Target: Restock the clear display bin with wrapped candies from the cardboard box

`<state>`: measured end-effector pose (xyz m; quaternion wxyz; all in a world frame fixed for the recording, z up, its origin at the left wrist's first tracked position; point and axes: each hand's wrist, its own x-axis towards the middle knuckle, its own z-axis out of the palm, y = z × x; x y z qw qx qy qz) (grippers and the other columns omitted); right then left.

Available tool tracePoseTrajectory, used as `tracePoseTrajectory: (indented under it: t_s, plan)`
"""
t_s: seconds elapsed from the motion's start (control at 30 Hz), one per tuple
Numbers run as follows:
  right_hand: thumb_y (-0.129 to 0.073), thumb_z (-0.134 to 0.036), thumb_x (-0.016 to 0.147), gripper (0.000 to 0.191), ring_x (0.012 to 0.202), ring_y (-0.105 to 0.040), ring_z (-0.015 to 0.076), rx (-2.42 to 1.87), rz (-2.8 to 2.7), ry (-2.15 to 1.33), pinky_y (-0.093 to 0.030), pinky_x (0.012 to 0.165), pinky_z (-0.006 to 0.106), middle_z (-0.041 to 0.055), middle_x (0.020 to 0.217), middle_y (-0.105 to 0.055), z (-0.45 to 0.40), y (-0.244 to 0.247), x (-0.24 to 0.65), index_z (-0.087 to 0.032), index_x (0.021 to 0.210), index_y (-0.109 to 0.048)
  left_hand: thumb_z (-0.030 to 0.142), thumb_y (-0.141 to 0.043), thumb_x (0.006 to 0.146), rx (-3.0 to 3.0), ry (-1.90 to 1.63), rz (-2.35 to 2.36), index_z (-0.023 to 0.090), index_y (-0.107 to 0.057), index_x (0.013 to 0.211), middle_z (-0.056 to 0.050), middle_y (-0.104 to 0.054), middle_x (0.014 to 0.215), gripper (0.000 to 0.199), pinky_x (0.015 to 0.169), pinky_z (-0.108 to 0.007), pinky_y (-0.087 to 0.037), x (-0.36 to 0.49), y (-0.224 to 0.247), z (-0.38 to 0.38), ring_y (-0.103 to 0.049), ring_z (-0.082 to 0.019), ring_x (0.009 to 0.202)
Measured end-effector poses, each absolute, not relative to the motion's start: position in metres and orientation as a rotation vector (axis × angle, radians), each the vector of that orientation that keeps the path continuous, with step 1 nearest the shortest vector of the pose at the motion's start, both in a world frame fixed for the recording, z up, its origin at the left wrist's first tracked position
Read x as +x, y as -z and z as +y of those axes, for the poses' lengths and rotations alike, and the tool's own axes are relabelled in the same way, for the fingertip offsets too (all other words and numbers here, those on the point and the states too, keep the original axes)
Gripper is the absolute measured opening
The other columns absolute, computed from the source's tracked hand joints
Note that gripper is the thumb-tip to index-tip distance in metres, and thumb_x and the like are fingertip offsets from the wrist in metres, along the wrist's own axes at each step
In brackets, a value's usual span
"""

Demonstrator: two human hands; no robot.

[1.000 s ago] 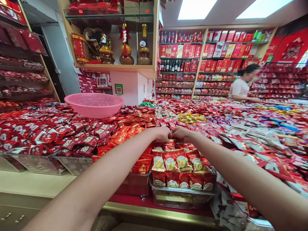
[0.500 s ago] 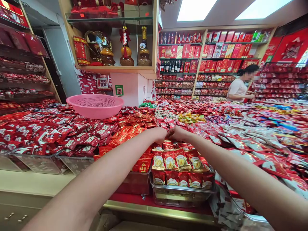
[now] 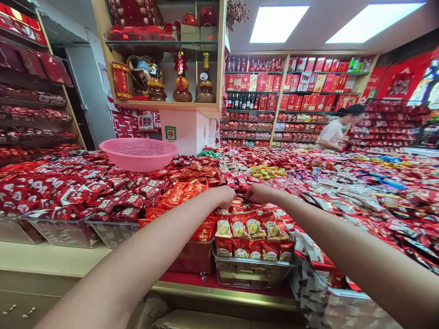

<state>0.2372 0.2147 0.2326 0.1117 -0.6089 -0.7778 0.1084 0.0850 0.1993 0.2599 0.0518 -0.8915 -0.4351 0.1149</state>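
Note:
Both arms stretch forward over a clear bin [image 3: 254,273] of red and gold durian snack packets [image 3: 254,226]. At the back of these packets is my left hand [image 3: 225,196], its fingers curled and turned mostly out of sight. My right hand [image 3: 258,193] is just to its right with a small gap between them, fingers bent down toward the packets. Anything inside either hand is hidden. Left of the durian packets lie orange-red packets [image 3: 183,193] with gold print, partly covered by my left forearm.
A pink plastic basket [image 3: 139,155] rests on packets at the left. Red-and-white packets [image 3: 75,194] fill bins there, and more packets [image 3: 343,187] spread right. A cabinet with gourd-shaped bottles [image 3: 181,87] overhangs the back. A person [image 3: 331,132] stands beyond the counter at the far right.
My hands have moved apart from near touching, leaving a small gap. The view has tilted up slightly. The person at the back leans lower.

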Motion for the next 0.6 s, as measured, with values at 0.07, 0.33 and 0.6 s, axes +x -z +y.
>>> tracePoseTrajectory:
  t_s: [0.07, 0.33, 0.6]
  plan:
    - [-0.053, -0.005, 0.057, 0.024, 0.061, -0.055, 0.0142, -1.795, -2.340, -0.304, -0.038, 0.055, 0.021, 0.0013, 0.068, -0.067, 0.205, -0.233, 0.240, -0.020, 0.067, -0.068, 0.007, -0.055, 0.058, -2.698, -0.255, -1.323, 0.019, -0.056, 0.102, -0.011, -0.062, 0.098, 0.045, 0.072, -0.030, -0.045, 0.083, -0.263, 0.193, -0.057, -0.025, 0.088]
    - [-0.050, -0.025, 0.067, 0.019, 0.061, -0.055, 0.0172, -1.956, -2.354, -0.176, -0.037, 0.053, 0.024, 0.0081, 0.067, -0.064, 0.189, -0.232, 0.228, -0.015, 0.067, -0.067, 0.014, -0.037, 0.075, -2.794, 0.409, -1.196, 0.024, -0.053, 0.103, -0.003, -0.060, 0.102, 0.034, 0.079, -0.030, -0.041, 0.063, -0.264, 0.112, -0.054, -0.018, 0.092]
    - [-0.050, -0.041, 0.069, 0.030, 0.060, -0.055, 0.0186, -2.018, -2.383, -0.168, -0.037, 0.052, 0.025, 0.0090, 0.061, -0.060, 0.192, -0.234, 0.224, -0.014, 0.062, -0.063, 0.020, -0.029, 0.085, -3.150, 0.535, -0.605, 0.025, -0.059, 0.091, 0.000, -0.066, 0.070, 0.030, 0.076, -0.026, -0.041, 0.010, -0.167, 0.003, -0.058, -0.010, 0.064]
